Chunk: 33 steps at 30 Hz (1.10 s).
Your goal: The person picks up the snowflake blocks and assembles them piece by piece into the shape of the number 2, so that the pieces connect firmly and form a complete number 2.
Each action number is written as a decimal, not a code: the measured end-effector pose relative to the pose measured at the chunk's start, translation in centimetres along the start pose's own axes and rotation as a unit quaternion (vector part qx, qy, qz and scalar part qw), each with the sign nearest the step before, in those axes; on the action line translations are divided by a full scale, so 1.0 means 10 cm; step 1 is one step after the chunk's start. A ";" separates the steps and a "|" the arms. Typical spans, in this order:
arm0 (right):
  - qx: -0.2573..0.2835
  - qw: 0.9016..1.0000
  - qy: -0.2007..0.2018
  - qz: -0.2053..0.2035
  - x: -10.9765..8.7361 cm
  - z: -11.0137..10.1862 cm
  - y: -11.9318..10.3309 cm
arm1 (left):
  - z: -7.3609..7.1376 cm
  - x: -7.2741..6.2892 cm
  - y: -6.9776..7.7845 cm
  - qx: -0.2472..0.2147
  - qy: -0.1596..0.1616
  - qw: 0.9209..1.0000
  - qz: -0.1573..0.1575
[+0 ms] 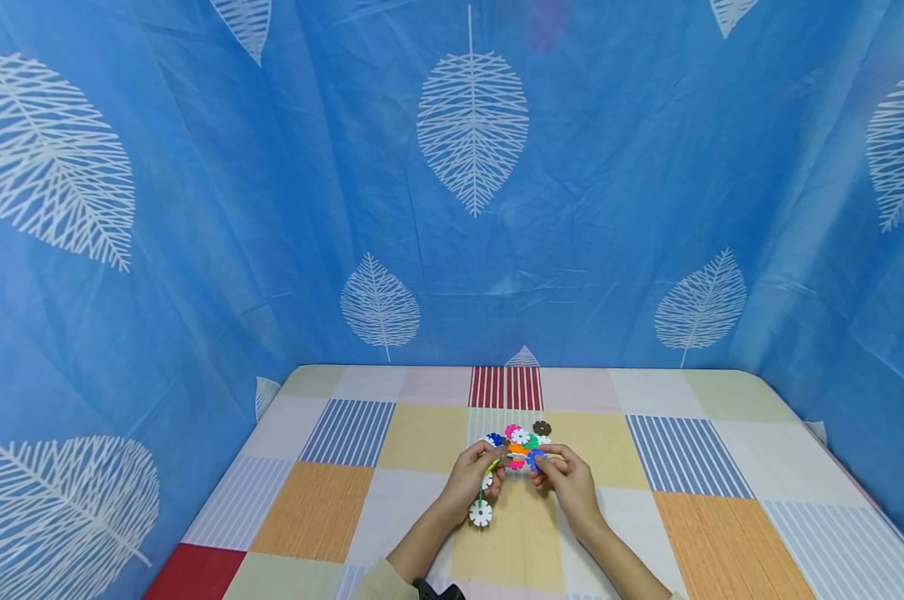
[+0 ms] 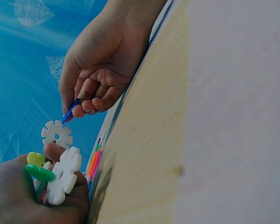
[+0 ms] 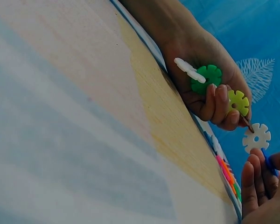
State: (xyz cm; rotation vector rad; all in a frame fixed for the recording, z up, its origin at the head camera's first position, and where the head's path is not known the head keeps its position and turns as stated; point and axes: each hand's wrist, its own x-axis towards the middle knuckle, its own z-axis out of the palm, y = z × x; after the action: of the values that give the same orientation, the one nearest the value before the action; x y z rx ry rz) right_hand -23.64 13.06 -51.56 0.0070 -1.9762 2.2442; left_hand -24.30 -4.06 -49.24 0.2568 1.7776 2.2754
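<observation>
My left hand point(image 1: 466, 479) grips a chain of interlocked notched plastic discs. In the right wrist view the chain shows a white end disc point(image 3: 190, 70), a green disc point(image 3: 208, 77), a yellow disc point(image 3: 238, 103) and a brown disc point(image 3: 246, 122) near the fingertips. A second white disc point(image 3: 257, 138) juts out beyond the brown one. My right hand point(image 1: 574, 490) pinches a blue disc point(image 2: 70, 111) between thumb and fingers. The blue disc stands edge-on, right at the rim of that white disc. Left-hand fingers partly hide the middle of the chain.
Behind the hands lies a loose group of discs, including a brown one point(image 1: 541, 427), a white one point(image 1: 521, 437) and an orange one point(image 1: 517, 449). A patchwork cloth point(image 1: 414, 500) covers the table. Blue leaf-patterned curtain point(image 1: 571, 208) encloses the back and sides.
</observation>
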 end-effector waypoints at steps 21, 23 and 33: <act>0.003 0.999 -0.031 -0.010 0.01 0.00 0.01 | -0.09 0.13 -0.23 0.004 -0.019 1.000 0.004; 0.008 0.999 -0.035 -0.009 0.00 0.00 0.01 | -0.09 0.12 -0.23 0.007 -0.026 1.000 0.009; 0.000 0.999 -0.039 -0.002 -0.02 0.02 0.00 | -0.08 0.11 -0.21 0.021 -0.025 0.999 0.021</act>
State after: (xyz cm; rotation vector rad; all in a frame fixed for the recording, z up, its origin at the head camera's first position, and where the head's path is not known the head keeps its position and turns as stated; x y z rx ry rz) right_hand -23.46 12.88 -51.52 0.1000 -2.0140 2.2742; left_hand -25.41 -3.98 -51.52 0.3593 1.8128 2.2403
